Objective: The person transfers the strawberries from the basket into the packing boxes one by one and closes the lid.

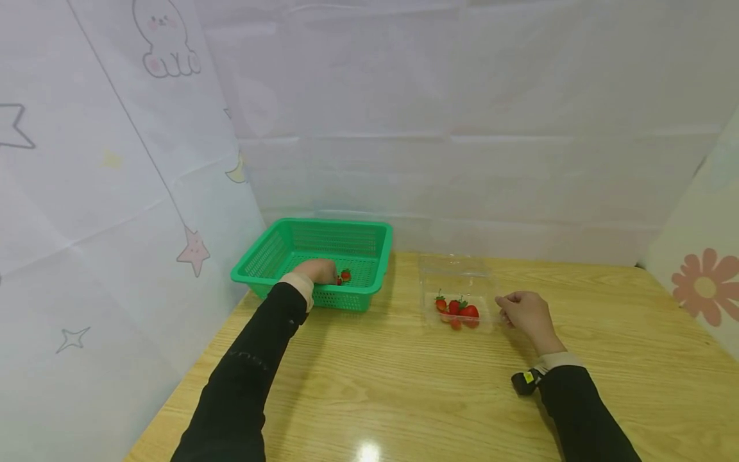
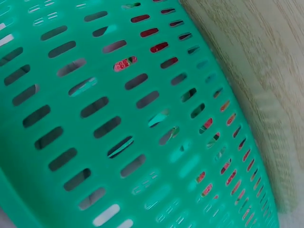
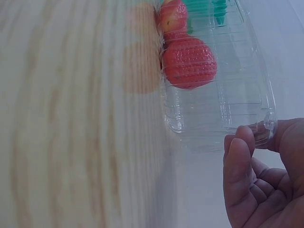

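My left hand reaches over the near rim into a green plastic basket, beside a strawberry. The basket's wall hides its fingertips, so their hold cannot be made out. Through the slots of the basket wall in the left wrist view, bits of red strawberry show. My right hand pinches the right rim of a clear plastic box, thumb and fingers at its corner in the right wrist view. Several strawberries lie inside the box, at its bottom. Its clear lid seems raised at the back.
Both containers stand on a light wooden table, the basket to the left of the box. A pale cloth wall rises behind the table, with printed cloth on both sides. A small black device is strapped at my right wrist.
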{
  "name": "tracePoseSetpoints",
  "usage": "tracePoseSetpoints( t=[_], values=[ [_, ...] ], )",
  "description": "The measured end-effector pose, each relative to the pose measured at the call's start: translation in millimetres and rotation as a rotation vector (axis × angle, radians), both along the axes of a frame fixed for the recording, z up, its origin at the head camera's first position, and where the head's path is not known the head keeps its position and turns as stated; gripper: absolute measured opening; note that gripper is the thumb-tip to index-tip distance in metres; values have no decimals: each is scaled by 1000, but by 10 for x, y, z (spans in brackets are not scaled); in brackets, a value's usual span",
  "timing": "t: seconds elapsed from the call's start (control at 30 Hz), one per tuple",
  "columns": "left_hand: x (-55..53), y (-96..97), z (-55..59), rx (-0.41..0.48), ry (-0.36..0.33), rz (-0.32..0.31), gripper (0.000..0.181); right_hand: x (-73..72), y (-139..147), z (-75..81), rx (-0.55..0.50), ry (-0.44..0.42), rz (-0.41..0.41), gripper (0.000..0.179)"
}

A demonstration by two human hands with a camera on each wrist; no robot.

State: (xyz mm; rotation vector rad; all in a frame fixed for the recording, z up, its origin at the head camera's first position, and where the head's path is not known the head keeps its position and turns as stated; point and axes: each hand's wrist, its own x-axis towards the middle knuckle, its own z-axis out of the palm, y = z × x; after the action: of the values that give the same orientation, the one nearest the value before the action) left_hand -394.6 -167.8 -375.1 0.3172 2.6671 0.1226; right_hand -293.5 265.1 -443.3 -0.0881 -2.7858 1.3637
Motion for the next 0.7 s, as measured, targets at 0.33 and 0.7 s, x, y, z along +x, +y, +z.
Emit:
tracePoseSetpoints(
  t=[0.33,0.7],
  values=[
    [-158,-17,-146,-13,-32,14,24,-3,5,-5,1,2,1,39],
    [-58,43,-70,-39,-52,1,39,-4,3,-5,-3,-2,2,39]
  ],
)
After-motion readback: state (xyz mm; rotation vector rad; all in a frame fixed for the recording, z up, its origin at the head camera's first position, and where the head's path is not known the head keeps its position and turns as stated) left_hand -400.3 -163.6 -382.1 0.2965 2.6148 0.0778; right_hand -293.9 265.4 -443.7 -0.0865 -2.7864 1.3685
